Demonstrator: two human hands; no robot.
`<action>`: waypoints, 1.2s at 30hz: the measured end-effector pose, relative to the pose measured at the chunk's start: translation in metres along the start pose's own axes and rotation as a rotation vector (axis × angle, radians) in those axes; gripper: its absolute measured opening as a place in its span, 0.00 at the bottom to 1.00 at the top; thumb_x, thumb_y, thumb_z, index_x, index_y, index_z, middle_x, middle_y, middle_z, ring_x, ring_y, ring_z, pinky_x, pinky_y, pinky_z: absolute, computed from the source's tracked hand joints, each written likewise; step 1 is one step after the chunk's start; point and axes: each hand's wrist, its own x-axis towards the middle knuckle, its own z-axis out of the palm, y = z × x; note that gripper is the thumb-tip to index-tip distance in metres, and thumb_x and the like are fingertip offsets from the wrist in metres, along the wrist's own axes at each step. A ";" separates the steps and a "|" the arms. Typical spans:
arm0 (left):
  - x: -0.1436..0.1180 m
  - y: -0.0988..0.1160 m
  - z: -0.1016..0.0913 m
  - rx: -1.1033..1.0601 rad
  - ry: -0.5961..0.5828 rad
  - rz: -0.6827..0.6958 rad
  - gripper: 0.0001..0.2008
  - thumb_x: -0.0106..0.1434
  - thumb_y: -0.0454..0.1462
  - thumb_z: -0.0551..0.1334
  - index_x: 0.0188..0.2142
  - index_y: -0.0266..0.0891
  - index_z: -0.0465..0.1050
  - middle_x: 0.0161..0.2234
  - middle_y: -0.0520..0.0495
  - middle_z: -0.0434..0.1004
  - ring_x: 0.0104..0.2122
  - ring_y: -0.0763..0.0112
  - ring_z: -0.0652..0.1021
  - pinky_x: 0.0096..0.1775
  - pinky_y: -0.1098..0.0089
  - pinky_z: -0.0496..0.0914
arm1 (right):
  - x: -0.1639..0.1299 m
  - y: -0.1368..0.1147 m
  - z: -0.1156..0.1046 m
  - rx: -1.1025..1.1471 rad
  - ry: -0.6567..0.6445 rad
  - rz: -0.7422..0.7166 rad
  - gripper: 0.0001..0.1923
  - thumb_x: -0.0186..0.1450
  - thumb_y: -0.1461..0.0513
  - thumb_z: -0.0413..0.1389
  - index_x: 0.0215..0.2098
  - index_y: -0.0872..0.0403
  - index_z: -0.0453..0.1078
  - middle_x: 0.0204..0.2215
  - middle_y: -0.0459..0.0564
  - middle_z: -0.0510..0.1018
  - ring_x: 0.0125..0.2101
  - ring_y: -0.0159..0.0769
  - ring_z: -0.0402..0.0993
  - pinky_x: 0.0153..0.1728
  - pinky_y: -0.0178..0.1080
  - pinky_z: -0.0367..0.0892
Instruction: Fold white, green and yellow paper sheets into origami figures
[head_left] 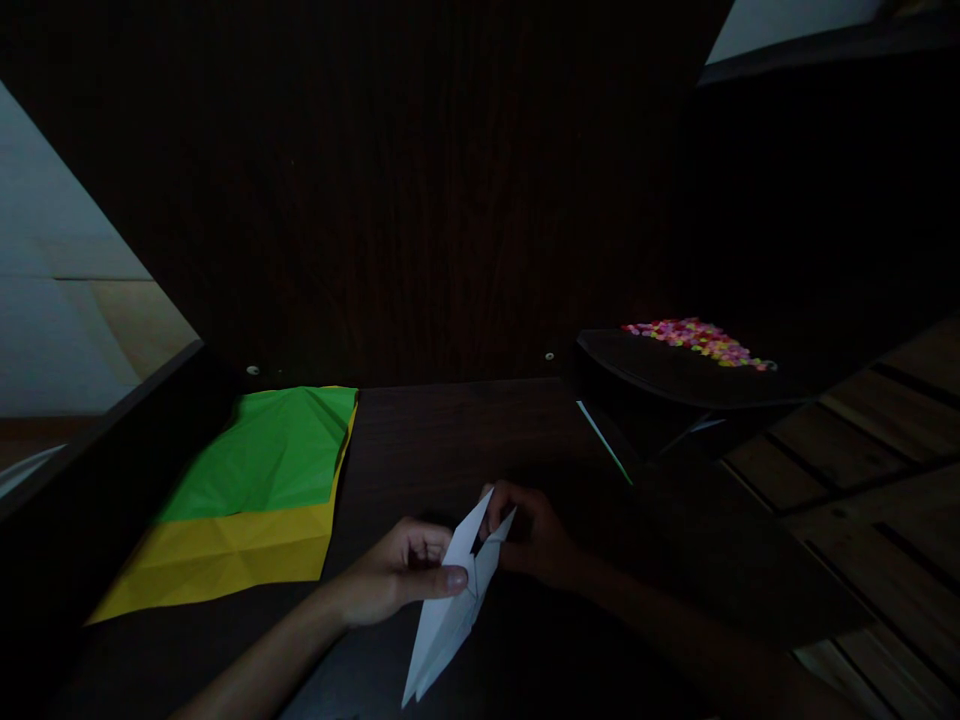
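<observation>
A: White folded paper point(450, 600) — low centre of the view, held over the dark table point(450, 440). First, the surroundings, left to right?

B: Far left, pale wall and a strip of light floor. Then the table's near-black wood, very dim. On its left part lies a green sheet point(270, 450), creased, resting on top of a yellow sheet point(225, 555) that shows along the near edge and right side. Behind, a dark wood panel. Right of centre, a thin green strip point(604, 442) lies on the table. Further right, a dark tray point(675, 375) carrying a heap of small multicoloured pieces point(697, 340). Far right, wooden floor planks.

A: The paper itself?

B: Long, narrow, folded to a point at the near end; far end splits into two tips. Crease lines run its length.

A: Hands?

B: Left hand point(397, 580) grips it mid-length, thumb pressed on top, fingers curled beneath. Right hand point(540, 540) pinches the upper tips, fingers closed on the paper. Both in shadow; finer finger detail I cannot tell.
</observation>
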 end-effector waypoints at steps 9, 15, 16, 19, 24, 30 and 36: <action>0.000 -0.002 -0.002 0.072 0.092 0.049 0.16 0.57 0.45 0.66 0.33 0.32 0.76 0.26 0.50 0.70 0.26 0.73 0.67 0.31 0.73 0.60 | -0.001 -0.004 0.005 -0.122 0.070 -0.058 0.11 0.58 0.58 0.61 0.28 0.53 0.65 0.27 0.46 0.69 0.28 0.34 0.65 0.30 0.37 0.61; 0.001 0.000 0.001 0.176 0.224 0.103 0.17 0.58 0.47 0.64 0.29 0.33 0.73 0.23 0.52 0.66 0.24 0.73 0.66 0.28 0.73 0.59 | 0.000 -0.003 0.002 0.006 0.109 0.059 0.12 0.57 0.54 0.63 0.31 0.52 0.67 0.30 0.46 0.69 0.30 0.34 0.66 0.30 0.37 0.62; 0.001 0.001 0.001 0.198 0.244 0.110 0.18 0.58 0.48 0.64 0.28 0.33 0.72 0.23 0.52 0.65 0.24 0.73 0.65 0.27 0.73 0.59 | 0.000 -0.002 0.001 0.033 0.120 0.084 0.13 0.57 0.54 0.63 0.31 0.52 0.67 0.31 0.46 0.68 0.28 0.33 0.66 0.27 0.35 0.62; 0.002 0.001 0.003 0.266 0.302 0.131 0.19 0.58 0.49 0.64 0.24 0.34 0.69 0.21 0.55 0.60 0.23 0.75 0.63 0.26 0.74 0.57 | 0.000 0.000 0.003 0.067 0.150 0.135 0.12 0.59 0.54 0.61 0.32 0.53 0.67 0.31 0.45 0.68 0.23 0.29 0.65 0.20 0.32 0.59; 0.002 0.002 0.007 0.316 0.339 0.145 0.19 0.59 0.49 0.63 0.23 0.35 0.67 0.21 0.55 0.60 0.23 0.75 0.63 0.27 0.73 0.58 | 0.003 -0.002 0.005 -0.023 0.208 0.117 0.10 0.60 0.57 0.61 0.27 0.54 0.68 0.27 0.45 0.70 0.21 0.26 0.62 0.20 0.32 0.58; 0.002 0.000 0.008 0.354 0.374 0.129 0.18 0.60 0.48 0.62 0.25 0.34 0.70 0.22 0.53 0.63 0.25 0.73 0.66 0.28 0.72 0.59 | 0.003 0.000 0.007 0.009 0.302 0.155 0.12 0.57 0.57 0.63 0.30 0.53 0.65 0.25 0.43 0.71 0.19 0.27 0.63 0.17 0.30 0.60; 0.003 -0.005 0.005 0.341 0.378 0.120 0.18 0.59 0.47 0.64 0.23 0.35 0.68 0.21 0.54 0.62 0.24 0.74 0.65 0.27 0.73 0.59 | 0.003 0.003 0.007 0.013 0.341 0.136 0.15 0.56 0.58 0.64 0.32 0.52 0.61 0.24 0.42 0.71 0.19 0.26 0.65 0.17 0.29 0.61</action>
